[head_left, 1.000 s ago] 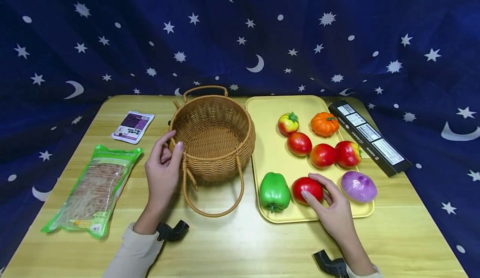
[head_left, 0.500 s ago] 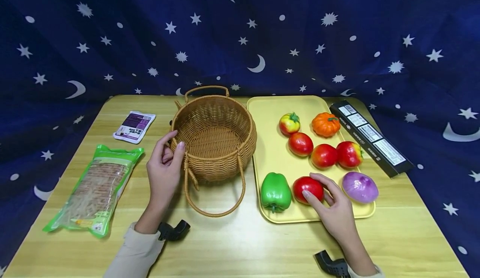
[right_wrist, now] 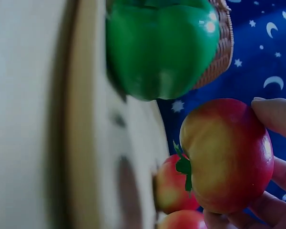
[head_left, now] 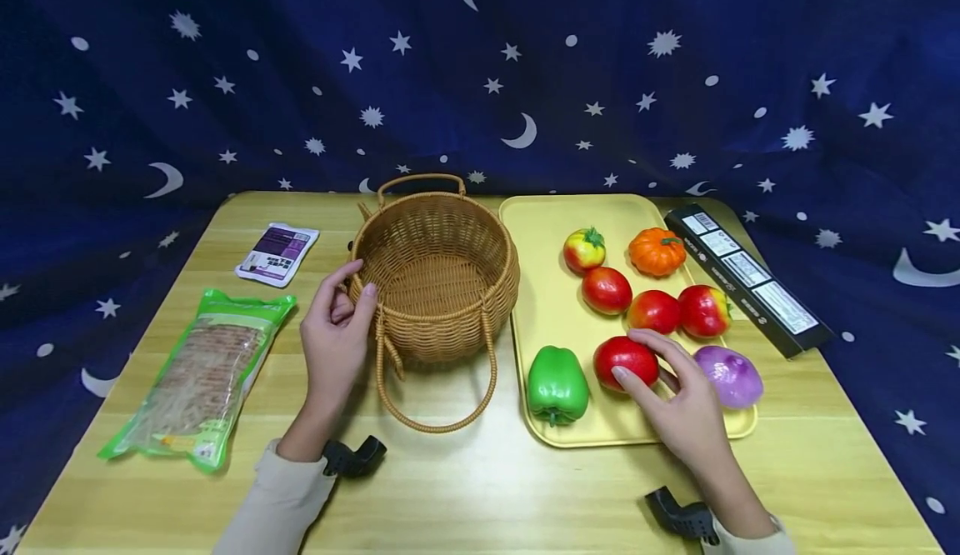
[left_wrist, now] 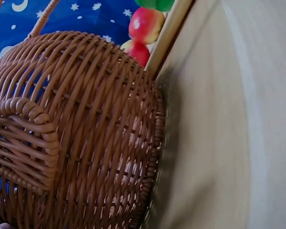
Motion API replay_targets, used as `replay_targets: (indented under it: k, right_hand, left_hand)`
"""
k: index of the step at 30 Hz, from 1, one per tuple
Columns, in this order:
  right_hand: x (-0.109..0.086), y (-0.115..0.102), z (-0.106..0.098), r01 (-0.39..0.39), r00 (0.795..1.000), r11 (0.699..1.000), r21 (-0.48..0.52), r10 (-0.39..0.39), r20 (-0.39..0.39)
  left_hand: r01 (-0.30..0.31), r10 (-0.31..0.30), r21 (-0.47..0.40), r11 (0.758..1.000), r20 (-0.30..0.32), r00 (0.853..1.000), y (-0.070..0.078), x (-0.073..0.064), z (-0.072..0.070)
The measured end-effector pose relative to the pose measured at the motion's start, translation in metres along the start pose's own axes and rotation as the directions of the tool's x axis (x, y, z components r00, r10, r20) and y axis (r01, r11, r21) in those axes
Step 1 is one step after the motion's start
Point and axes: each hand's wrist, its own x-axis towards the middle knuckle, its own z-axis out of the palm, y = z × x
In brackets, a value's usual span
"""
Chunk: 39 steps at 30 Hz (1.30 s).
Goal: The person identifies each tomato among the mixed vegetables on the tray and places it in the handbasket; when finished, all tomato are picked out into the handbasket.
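Note:
A round wicker basket (head_left: 435, 347) stands on the table with its handles folded outward. At its left rim, my left hand (head_left: 335, 347) holds on with thumb and curled fingers; in the left wrist view the woven wall (left_wrist: 100, 129) fills much of the frame. My right hand (head_left: 682, 392) grips a red toy tomato (head_left: 626, 363) between thumb and fingers, over the front of the yellow tray (head_left: 540, 280). In the right wrist view the tomato (right_wrist: 229, 157) shows a yellowish underside and green leafy stalk, raised off the tray. Left of it lies a green bell pepper (head_left: 558, 384).
More red toy tomatoes (head_left: 654, 312), an orange pumpkin (head_left: 657, 252) and a purple onion (head_left: 729, 376) are on the tray. A black box (head_left: 750, 280) lies along its right edge. Left of the basket are a green-edged food bag (head_left: 202, 376) and a purple-white packet (head_left: 277, 253).
My right hand has lifted the tomato from the tray, slightly up and away. My left hand keeps its hold on the basket. The head view has shifted a little.

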Motion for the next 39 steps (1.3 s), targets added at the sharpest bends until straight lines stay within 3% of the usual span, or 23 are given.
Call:
replay_targets:
  k: [8,12,17,25,32,39]
  right_hand:
    - [0.019,-0.023,-0.007,0.153,0.987,0.988,-0.031,-0.154,-0.032]
    - [0.028,-0.036,-0.007,0.194,0.981,0.981,-0.024,-0.194,-0.018]
    - [0.040,-0.054,-0.007,0.226,0.974,0.974,-0.025,-0.226,-0.009]
    - [0.061,-0.083,0.000,0.256,0.966,0.967,0.015,-0.256,0.018]
    - [0.078,-0.100,0.007,0.319,0.945,0.945,0.068,-0.322,0.052]
    - [0.097,-0.109,0.017,0.296,0.945,0.948,0.114,-0.308,0.108]
  left_hand:
    - [0.052,-0.052,-0.018,0.998,0.003,0.999,0.032,0.004,0.000]
    - [0.054,-0.054,0.018,0.998,-0.001,0.999,0.039,0.004,-0.002]
    - [0.041,-0.040,0.034,0.999,-0.017,0.999,0.041,0.007,-0.006]
    - [0.039,-0.038,-0.011,0.999,0.020,0.999,0.037,0.006,-0.008]
    - [0.046,-0.044,-0.061,0.997,0.033,0.998,0.036,0.006,-0.006]
    - [0.012,-0.010,-0.053,0.999,0.027,1.000,0.037,0.006,-0.006]
